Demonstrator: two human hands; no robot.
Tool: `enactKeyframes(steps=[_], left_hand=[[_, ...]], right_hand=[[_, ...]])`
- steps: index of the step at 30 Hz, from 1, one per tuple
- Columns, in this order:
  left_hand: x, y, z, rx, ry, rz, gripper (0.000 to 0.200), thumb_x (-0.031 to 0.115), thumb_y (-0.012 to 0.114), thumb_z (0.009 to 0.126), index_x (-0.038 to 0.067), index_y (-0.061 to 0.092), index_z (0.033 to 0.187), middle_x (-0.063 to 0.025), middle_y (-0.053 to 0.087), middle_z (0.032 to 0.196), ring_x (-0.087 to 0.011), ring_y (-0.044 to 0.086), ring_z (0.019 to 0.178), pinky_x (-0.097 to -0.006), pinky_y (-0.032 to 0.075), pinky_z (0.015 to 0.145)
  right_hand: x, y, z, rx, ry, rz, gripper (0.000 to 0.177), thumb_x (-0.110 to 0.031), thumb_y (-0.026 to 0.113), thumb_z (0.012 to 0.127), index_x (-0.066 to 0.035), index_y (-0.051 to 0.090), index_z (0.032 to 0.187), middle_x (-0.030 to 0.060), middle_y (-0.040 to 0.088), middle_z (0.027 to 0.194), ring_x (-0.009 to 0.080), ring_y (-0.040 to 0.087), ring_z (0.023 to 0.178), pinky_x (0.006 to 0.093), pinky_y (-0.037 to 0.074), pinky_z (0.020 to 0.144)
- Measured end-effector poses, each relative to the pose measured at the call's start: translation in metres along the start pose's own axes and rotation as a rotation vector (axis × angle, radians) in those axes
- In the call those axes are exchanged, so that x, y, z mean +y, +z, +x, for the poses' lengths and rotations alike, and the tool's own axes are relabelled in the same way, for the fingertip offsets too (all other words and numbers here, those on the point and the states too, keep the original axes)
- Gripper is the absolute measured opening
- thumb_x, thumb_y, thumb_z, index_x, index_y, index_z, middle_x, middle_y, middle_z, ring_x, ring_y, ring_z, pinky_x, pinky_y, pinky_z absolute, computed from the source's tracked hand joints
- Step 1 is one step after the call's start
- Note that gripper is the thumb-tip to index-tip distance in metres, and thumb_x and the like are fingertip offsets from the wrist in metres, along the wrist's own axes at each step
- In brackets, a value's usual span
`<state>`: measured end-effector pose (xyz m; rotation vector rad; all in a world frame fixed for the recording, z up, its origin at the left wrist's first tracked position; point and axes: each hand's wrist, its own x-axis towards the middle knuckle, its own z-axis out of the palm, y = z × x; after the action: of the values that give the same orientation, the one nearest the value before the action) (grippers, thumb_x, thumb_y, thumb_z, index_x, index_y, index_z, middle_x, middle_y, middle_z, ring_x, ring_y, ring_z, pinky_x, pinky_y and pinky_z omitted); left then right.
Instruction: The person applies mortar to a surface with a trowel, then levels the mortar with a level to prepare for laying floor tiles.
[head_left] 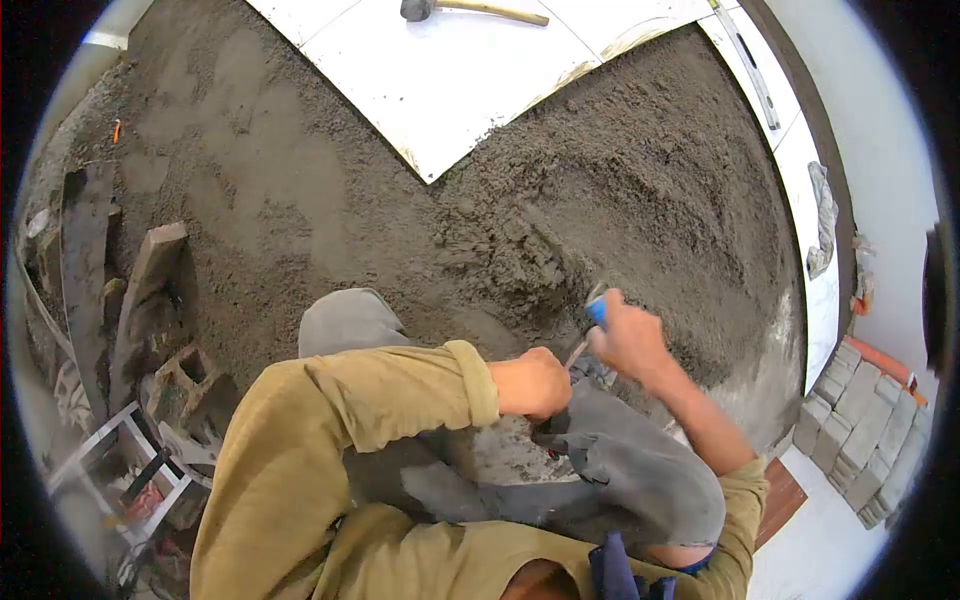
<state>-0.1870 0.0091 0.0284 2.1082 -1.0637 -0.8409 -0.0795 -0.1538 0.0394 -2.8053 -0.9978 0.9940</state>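
My right hand is closed around a tool with a blue handle, above the damp grey mortar. A thin metallic part of it shows between my two hands. Just left of it, my left hand is closed in a fist over my bent knee; what it holds, if anything, is hidden. Beyond my hands the mortar lies rough and heaped, and it is smoother on the left.
White tiles lie at the top, bearing a mallet. A level and a grey cloth rest on the right tiles. Paving blocks are stacked at the lower right. Broken blocks and a metal frame stand left.
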Motion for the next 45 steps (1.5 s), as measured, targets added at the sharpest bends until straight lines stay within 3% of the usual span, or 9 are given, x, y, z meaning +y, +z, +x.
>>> enactKeyframes(steps=[2,4,11,13,19,21,27,41,45], left_hand=[[0.001,-0.004,0.013,-0.045,-0.009,0.000,0.013,0.011,0.066,0.071,0.003,0.073,0.079,-0.0156,0.072,0.081,-0.0332,0.071,0.078,-0.0435,0.056,0.062],[0.004,-0.014,0.026,-0.315,-0.069,0.054,0.026,0.018,0.070,0.075,0.011,0.077,0.099,-0.0089,0.073,0.106,-0.0267,0.071,0.093,-0.0437,0.056,0.070],[-0.004,-0.009,0.037,-0.147,-0.076,0.042,0.026,0.020,0.071,0.073,0.013,0.077,0.096,-0.0089,0.074,0.096,-0.0275,0.072,0.088,-0.0425,0.056,0.068],[-0.011,-0.003,0.028,-0.081,-0.021,-0.012,0.019,0.013,0.069,0.067,0.005,0.075,0.083,-0.0167,0.072,0.086,-0.0343,0.071,0.082,-0.0450,0.055,0.062],[-0.016,-0.005,0.014,-0.092,-0.090,-0.043,0.019,0.014,0.070,0.068,0.003,0.074,0.083,-0.0177,0.072,0.088,-0.0345,0.071,0.082,-0.0447,0.056,0.063],[-0.010,-0.016,0.012,-0.125,-0.086,-0.054,0.018,0.012,0.070,0.069,0.003,0.074,0.083,-0.0178,0.072,0.088,-0.0348,0.071,0.082,-0.0448,0.056,0.064],[-0.010,-0.033,0.017,-0.278,-0.099,-0.008,0.016,0.008,0.069,0.071,0.003,0.074,0.085,-0.0193,0.072,0.088,-0.0357,0.071,0.084,-0.0451,0.057,0.069],[-0.031,-0.032,0.047,-0.358,-0.182,-0.025,0.024,0.014,0.067,0.075,0.004,0.071,0.096,-0.0197,0.071,0.094,-0.0373,0.069,0.091,-0.0480,0.056,0.074],[-0.038,-0.037,0.039,-0.338,-0.178,0.002,0.024,0.015,0.063,0.077,0.006,0.069,0.098,-0.0195,0.071,0.094,-0.0387,0.069,0.090,-0.0490,0.055,0.074]], right_hand=[[0.019,-0.019,0.009,0.084,-0.012,-0.006,0.037,-0.018,0.063,0.079,-0.001,0.044,0.106,0.0254,0.065,0.075,0.0456,0.065,0.070,0.0558,0.052,0.064],[0.029,-0.035,0.035,0.169,-0.004,0.003,0.038,-0.020,0.064,0.080,-0.003,0.044,0.108,0.0264,0.065,0.080,0.0463,0.065,0.075,0.0565,0.052,0.067],[0.023,-0.015,0.139,0.210,-0.122,0.094,0.041,-0.025,0.067,0.082,-0.004,0.044,0.109,0.0271,0.065,0.087,0.0466,0.065,0.083,0.0560,0.052,0.072],[0.017,-0.007,0.151,0.184,-0.089,0.033,0.041,-0.025,0.067,0.082,-0.003,0.044,0.108,0.0258,0.066,0.087,0.0458,0.065,0.083,0.0548,0.053,0.072],[0.008,-0.004,0.107,-0.040,-0.244,-0.064,0.037,-0.017,0.066,0.079,-0.002,0.044,0.105,0.0237,0.067,0.084,0.0438,0.066,0.080,0.0528,0.053,0.068],[0.017,0.003,0.084,0.053,-0.366,0.062,0.037,-0.022,0.067,0.078,-0.004,0.047,0.104,0.0255,0.065,0.081,0.0464,0.064,0.077,0.0542,0.051,0.067],[0.001,-0.011,0.031,-0.222,-0.222,0.265,0.044,-0.044,0.063,0.088,-0.003,0.055,0.102,0.0258,0.066,0.078,0.0478,0.064,0.078,0.0558,0.051,0.070],[0.166,-0.058,0.109,0.190,0.187,0.151,0.052,-0.053,0.056,0.092,-0.005,0.058,0.112,0.0252,0.068,0.091,0.0461,0.066,0.086,0.0551,0.052,0.075],[0.180,-0.060,0.076,0.392,0.284,0.076,0.053,-0.055,0.054,0.093,-0.003,0.054,0.102,0.0260,0.067,0.085,0.0455,0.066,0.082,0.0557,0.052,0.071]])
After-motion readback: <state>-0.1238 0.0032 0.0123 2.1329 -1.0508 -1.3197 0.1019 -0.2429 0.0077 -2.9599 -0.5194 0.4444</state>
